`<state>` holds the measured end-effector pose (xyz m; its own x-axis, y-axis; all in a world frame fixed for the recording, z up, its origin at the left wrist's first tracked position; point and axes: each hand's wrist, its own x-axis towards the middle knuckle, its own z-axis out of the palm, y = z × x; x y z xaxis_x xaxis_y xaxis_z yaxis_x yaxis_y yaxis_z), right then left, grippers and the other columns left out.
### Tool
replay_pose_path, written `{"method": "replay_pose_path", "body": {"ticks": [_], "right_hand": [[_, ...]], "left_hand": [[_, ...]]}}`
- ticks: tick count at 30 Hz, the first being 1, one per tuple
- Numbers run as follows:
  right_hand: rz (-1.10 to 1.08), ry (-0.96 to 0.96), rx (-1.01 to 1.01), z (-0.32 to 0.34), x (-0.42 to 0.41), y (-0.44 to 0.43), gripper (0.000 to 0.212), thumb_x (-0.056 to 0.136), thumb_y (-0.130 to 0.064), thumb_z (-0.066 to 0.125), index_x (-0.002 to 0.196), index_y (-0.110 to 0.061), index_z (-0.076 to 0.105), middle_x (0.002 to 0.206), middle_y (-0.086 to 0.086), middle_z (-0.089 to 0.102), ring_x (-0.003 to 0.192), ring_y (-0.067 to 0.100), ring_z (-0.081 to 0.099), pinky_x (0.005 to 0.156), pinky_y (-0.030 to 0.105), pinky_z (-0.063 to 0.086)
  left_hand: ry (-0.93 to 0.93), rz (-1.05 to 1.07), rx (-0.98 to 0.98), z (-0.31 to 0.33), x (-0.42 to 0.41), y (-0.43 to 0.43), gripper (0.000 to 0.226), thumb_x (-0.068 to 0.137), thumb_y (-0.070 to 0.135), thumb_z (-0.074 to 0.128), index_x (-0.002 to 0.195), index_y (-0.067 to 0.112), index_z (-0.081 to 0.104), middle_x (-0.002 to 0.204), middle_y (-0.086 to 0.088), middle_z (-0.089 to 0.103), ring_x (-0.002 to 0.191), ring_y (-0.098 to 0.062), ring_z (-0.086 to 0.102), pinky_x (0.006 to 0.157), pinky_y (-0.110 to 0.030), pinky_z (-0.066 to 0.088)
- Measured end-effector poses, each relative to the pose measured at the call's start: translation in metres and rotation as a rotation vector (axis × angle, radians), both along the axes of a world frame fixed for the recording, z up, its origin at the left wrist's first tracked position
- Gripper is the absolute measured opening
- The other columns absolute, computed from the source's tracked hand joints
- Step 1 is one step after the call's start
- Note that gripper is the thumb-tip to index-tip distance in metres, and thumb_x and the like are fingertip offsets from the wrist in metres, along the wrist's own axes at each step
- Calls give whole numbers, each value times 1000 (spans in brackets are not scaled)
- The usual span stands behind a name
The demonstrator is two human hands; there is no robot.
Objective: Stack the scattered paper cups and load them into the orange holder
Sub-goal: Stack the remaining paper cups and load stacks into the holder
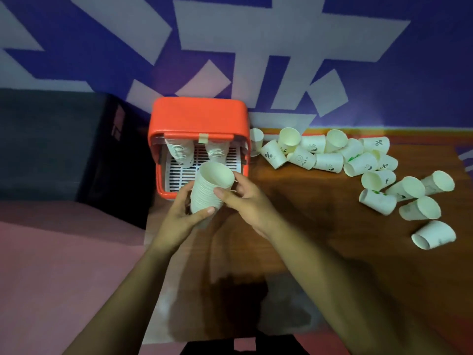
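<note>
**A:** Why two hands on the stack of cups [208, 196]?

**B:** Likely for control, since it's tall. The left hand [183, 216] wraps its grip around the lower part. The right hand [247, 201] closes its grip near the rim, thumb on the side. The mouth tilts up towards the orange holder [197, 116] just beyond.

**A:** And further off?

**B:** Two stacks sit inside the holder. The loose cups [358, 162] lie scattered to the right on the table [307, 221].

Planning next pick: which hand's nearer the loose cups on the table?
Right. The right hand is on the cup stack, toward the loose cups; left hand grips its far side.
</note>
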<state>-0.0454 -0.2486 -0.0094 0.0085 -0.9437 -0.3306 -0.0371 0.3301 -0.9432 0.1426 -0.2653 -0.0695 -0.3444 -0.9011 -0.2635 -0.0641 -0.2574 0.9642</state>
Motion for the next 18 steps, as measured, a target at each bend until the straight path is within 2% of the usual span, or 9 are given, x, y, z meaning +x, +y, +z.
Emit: {"method": "replay_pose_path", "body": {"ticks": [3,6,8,11,13,16,18], "right_hand": [[30,20,-44,-5,21,-24,63,77,-37,80,134,-35,55,129,-4,65,122,15,59,104,43,49],[69,42,-76,-15,36,-47,75,76,-23,83,141,-32,48,137,-7,58,128,9,53,100,25,47],[98,54,-94,-24,44,-59,79,73,-22,84,141,-35,47,139,-11,55,131,8,49,99,24,48],[109,65,-86,-43,52,-74,78,77,-14,82,143,-33,45,140,-9,55,132,8,48,98,23,48],[104,81,-66,-56,56,-83,76,79,-10,79,143,-33,45,140,-5,54,130,11,50,96,24,48],[103,106,-28,-75,58,-93,75,82,-3,74,144,-31,43,138,-2,55,124,12,55,96,26,50],[109,118,21,-85,59,-98,76,84,-3,73,147,-27,39,137,-3,54,120,8,55,93,19,49]], "left_hand": [[-53,12,-54,0,23,-22,77,74,33,86,143,30,52,138,2,65,131,-19,61,114,-49,47],[-188,38,-144,2,39,-47,69,71,47,83,132,57,54,133,6,64,118,-6,61,104,-29,48],[-260,53,-187,0,45,-61,63,69,52,81,121,73,52,127,10,61,109,1,58,92,-12,47],[-294,53,-203,-13,50,-77,70,73,34,87,113,78,52,120,17,62,102,11,60,84,-5,46],[-300,47,-193,-29,54,-85,75,79,17,89,121,69,55,117,26,68,103,9,63,87,-7,49],[-315,50,-148,-51,55,-93,71,81,6,87,140,32,57,118,28,69,110,-1,67,92,-14,53],[-340,64,-146,-58,54,-97,71,80,2,86,140,26,57,115,32,69,106,5,67,89,-9,51]]}}
